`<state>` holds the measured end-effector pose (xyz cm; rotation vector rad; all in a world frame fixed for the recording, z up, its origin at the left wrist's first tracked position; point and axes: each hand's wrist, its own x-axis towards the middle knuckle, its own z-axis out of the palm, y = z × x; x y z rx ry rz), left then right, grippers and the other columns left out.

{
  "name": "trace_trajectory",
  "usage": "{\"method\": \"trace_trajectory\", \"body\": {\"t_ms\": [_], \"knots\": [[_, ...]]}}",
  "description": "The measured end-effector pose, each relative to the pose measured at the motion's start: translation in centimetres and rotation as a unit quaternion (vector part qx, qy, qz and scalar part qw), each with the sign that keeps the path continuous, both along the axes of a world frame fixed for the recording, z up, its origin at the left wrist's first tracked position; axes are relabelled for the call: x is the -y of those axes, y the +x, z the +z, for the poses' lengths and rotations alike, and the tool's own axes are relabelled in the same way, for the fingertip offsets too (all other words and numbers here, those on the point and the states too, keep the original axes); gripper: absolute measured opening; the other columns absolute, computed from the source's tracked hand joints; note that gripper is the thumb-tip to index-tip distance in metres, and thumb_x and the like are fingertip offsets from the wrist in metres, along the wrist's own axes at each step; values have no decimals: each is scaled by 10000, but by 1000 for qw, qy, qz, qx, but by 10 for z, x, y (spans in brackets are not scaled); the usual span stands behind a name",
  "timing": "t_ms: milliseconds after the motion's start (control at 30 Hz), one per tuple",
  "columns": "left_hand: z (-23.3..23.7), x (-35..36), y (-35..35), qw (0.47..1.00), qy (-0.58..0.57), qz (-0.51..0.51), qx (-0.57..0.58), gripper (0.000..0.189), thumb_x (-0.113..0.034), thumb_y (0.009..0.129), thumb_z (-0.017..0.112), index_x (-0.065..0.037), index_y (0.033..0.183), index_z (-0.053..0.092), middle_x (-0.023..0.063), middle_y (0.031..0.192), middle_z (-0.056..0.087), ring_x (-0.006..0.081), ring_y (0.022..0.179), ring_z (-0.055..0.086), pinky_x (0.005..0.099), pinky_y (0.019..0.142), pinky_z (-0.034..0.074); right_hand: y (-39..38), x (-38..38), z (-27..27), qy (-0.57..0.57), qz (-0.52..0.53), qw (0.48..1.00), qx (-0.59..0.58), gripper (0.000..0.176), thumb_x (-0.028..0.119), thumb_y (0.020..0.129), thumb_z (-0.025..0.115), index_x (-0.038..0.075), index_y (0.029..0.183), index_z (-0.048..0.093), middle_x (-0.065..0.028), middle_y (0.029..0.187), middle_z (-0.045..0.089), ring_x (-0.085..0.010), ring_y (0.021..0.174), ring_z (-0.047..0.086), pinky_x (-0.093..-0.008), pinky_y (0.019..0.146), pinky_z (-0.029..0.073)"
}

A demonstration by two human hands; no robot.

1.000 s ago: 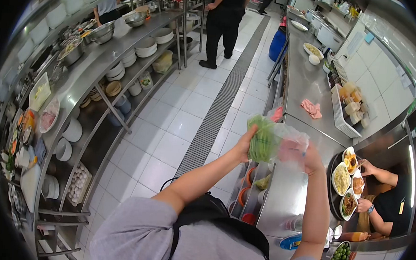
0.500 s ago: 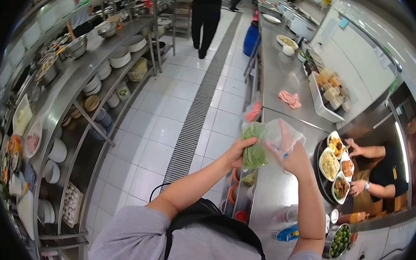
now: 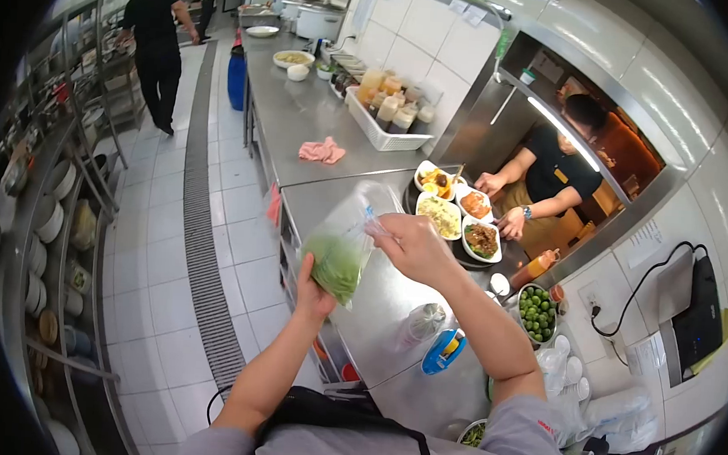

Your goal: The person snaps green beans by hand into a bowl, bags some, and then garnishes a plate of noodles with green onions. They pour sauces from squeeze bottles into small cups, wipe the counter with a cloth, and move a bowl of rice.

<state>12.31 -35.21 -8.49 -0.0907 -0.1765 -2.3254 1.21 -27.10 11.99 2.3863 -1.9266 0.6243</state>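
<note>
Left hand (image 3: 316, 295) cupping bag (image 3: 338, 266), steel counter (image 3: 388, 316), tiles (image 3: 149, 304)

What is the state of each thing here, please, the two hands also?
Plastic bag: partly filled with green contents; mouth's state unclear
Left hand: holding the bag's lower part
Right hand: gripping the bag's upper part
Pink cloth: crumpled, on the counter
White dishes: all four filled
White basket: full of bottles
Green fruits: heaped together
Black plug: plugged in
</note>
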Motion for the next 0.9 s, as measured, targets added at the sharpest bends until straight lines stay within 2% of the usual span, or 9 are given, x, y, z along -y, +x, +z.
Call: {"method": "trace_trajectory", "body": {"t_ms": [233,333,400,433,500,633,700,833,900], "knots": [[-39,1,-55,979,41,83,179,462,-392,837,505,-66,1164,492,59,1111,553,221,1043,512,370,921,389,-35,2,-31,24,61,993,101,158,180,773,599,83,892,638,-113,812,621,-309,732,590,-353,645,475],[-2,12,-43,901,-206,279,261,416,-302,805,538,-68,1149,539,90,1373,283,221,1185,374,348,997,299,-44,9,-44,117,55,987,-96,167,252,786,577,194,920,660,-59,793,630,-275,746,603,-363,637,485],[31,34,-49,593,-619,305,416,327,-203,768,549,-47,1049,611,133,1263,429,212,1100,463,328,931,367,-39,10,-44,153,53,972,-168,165,268,787,573,230,922,659,-46,774,624,-255,741,609,-362,623,485],[47,49,-57,593,-622,302,413,327,-203,768,549,-47,1049,611,133,1263,429,212,1100,463,328,931,367,-38,13,-43,188,53,950,-243,165,284,788,569,266,925,658,-32,755,619,-234,737,614,-361,608,484],[77,79,-74,507,-729,-135,440,286,-201,759,574,-7,962,630,93,1070,561,209,1055,515,323,872,411,-49,12,-44,149,60,956,-247,149,299,781,575,297,908,652,-11,704,592,-212,695,612,-361,556,473],[121,90,-70,451,-712,-313,438,324,-91,706,558,12,1008,615,156,1031,594,275,1014,551,329,858,433,-47,4,-6,111,-22,962,-249,105,287,770,597,230,828,663,21,675,572,-184,740,585,-366,695,442],[136,95,-54,456,-804,53,377,408,8,648,510,22,1048,590,194,1015,605,330,977,562,353,866,435,-44,0,5,110,-74,969,-210,135,297,771,614,181,800,678,33,713,594,-173,897,544,-442,886,341],[92,139,-66,348,-873,45,338,493,40,628,474,47,1117,539,208,1202,501,337,1068,504,367,923,397,-42,22,-81,102,-104,978,-148,143,281,735,669,182,835,694,38,775,646,-181,1000,522,-554,1022,163],[97,159,-67,380,-861,71,331,484,35,629,476,56,1109,539,207,1224,482,332,1081,495,366,929,392,-43,37,-70,18,-169,976,-133,115,263,721,679,172,789,698,32,725,645,-189,977,532,-556,1017,168]]}}
